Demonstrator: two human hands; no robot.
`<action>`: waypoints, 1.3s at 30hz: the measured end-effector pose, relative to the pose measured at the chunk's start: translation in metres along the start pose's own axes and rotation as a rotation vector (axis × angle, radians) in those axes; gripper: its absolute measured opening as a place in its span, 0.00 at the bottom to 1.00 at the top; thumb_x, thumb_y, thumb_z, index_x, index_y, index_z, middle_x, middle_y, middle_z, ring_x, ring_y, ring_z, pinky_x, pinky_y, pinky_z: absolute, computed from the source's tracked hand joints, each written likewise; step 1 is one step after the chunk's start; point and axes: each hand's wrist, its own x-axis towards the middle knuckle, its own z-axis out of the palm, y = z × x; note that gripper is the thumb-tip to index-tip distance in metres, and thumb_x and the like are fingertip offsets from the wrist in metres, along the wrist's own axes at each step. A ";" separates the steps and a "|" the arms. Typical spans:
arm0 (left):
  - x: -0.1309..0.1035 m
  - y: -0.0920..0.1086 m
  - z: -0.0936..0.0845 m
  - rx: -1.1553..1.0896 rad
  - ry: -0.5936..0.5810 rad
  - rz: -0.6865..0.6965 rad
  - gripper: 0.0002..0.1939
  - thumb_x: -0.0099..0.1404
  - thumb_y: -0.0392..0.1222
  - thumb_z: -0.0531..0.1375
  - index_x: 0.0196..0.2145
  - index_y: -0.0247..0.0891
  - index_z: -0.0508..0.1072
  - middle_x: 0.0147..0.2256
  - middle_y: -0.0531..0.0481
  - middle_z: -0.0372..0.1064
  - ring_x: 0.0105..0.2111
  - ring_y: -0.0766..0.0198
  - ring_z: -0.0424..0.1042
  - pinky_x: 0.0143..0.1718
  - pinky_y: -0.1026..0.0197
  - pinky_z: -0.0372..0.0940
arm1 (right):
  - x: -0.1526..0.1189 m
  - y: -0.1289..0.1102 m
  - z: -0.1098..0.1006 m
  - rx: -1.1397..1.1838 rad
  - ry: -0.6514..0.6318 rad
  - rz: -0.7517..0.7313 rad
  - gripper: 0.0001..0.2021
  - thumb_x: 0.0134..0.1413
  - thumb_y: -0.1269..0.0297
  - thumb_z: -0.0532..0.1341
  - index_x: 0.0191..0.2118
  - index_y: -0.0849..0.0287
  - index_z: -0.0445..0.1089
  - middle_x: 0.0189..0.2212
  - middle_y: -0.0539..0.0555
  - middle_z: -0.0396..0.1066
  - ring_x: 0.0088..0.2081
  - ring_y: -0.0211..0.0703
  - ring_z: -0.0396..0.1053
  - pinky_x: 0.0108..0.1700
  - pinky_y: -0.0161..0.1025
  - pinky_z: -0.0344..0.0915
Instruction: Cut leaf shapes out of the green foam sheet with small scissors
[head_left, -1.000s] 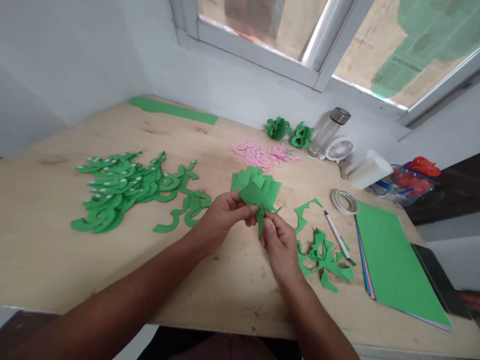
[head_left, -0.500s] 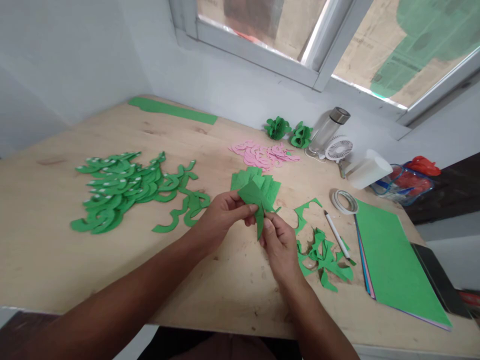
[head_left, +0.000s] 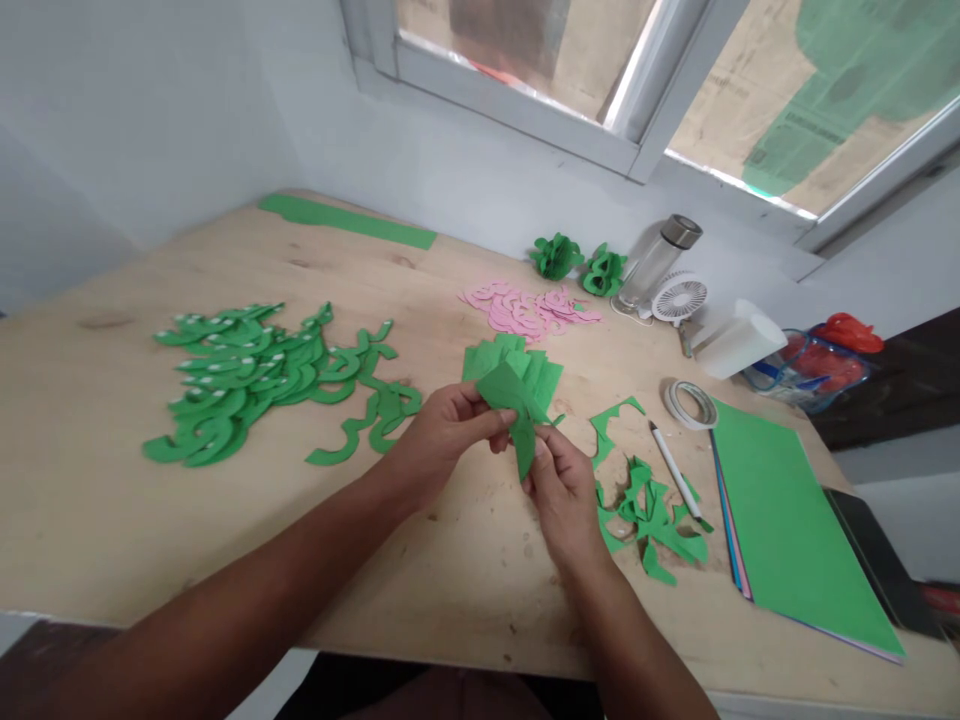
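A folded piece of green paper [head_left: 504, 386] is held up between both hands over the middle of the table. My left hand [head_left: 450, 425] pinches it between thumb and fingers from the left. On the right, my right hand [head_left: 559, 468] grips its lower, curved flap. Just behind them lies a stack of green paper pieces [head_left: 544, 373]. Curved green cut-outs [head_left: 240, 385], some with white spots, are heaped to the left. Green paper scraps [head_left: 652, 515] lie to the right of my right hand.
Pink cut-outs [head_left: 517, 310] and two green paper balls [head_left: 556, 257] are farther back. A bottle [head_left: 656, 262], small fan [head_left: 679, 296], tape roll [head_left: 690, 404], white pen [head_left: 675, 472] and green sheets [head_left: 799, 530] are at the right. A green strip [head_left: 345, 220] lies back left.
The lower flap of the held green paper has turned and now shows a broader face. My right fingers have shifted slightly at it, while my left hand stays nearly still.
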 end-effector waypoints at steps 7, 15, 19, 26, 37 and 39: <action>-0.001 0.002 0.002 -0.008 -0.004 -0.003 0.08 0.56 0.42 0.70 0.25 0.39 0.76 0.19 0.56 0.69 0.23 0.66 0.65 0.29 0.62 0.62 | -0.001 0.003 -0.001 -0.006 0.007 -0.005 0.26 0.61 0.37 0.59 0.30 0.57 0.76 0.17 0.45 0.58 0.20 0.37 0.52 0.23 0.36 0.49; -0.001 0.000 0.002 0.010 0.016 0.026 0.08 0.58 0.42 0.68 0.24 0.40 0.75 0.19 0.56 0.68 0.23 0.65 0.67 0.30 0.61 0.64 | 0.000 0.002 0.000 0.021 -0.006 -0.011 0.25 0.62 0.39 0.60 0.31 0.57 0.76 0.17 0.45 0.59 0.20 0.36 0.52 0.23 0.36 0.49; -0.001 0.001 0.003 0.007 0.025 0.045 0.08 0.57 0.42 0.68 0.24 0.40 0.74 0.19 0.56 0.68 0.23 0.65 0.67 0.30 0.60 0.65 | 0.000 0.003 -0.001 0.020 -0.011 -0.014 0.25 0.63 0.39 0.60 0.31 0.57 0.77 0.17 0.45 0.58 0.20 0.36 0.51 0.23 0.36 0.50; -0.002 0.002 0.003 -0.005 0.024 0.042 0.08 0.57 0.42 0.68 0.24 0.39 0.75 0.20 0.56 0.68 0.24 0.65 0.66 0.29 0.62 0.63 | -0.001 0.002 -0.001 -0.008 -0.025 -0.030 0.25 0.63 0.39 0.59 0.31 0.57 0.77 0.17 0.44 0.57 0.19 0.36 0.50 0.24 0.36 0.50; -0.002 0.001 0.004 -0.028 0.033 0.051 0.08 0.57 0.42 0.69 0.24 0.40 0.75 0.20 0.56 0.68 0.23 0.66 0.65 0.29 0.62 0.63 | 0.000 0.006 0.000 0.019 -0.036 -0.012 0.27 0.63 0.37 0.58 0.32 0.57 0.78 0.16 0.45 0.58 0.19 0.37 0.52 0.23 0.35 0.51; -0.002 0.001 0.004 -0.041 0.029 0.052 0.08 0.57 0.41 0.69 0.24 0.40 0.75 0.20 0.56 0.68 0.23 0.66 0.65 0.29 0.62 0.63 | 0.000 0.006 0.000 0.049 -0.039 0.001 0.27 0.62 0.36 0.58 0.31 0.57 0.77 0.16 0.45 0.58 0.19 0.36 0.51 0.22 0.35 0.50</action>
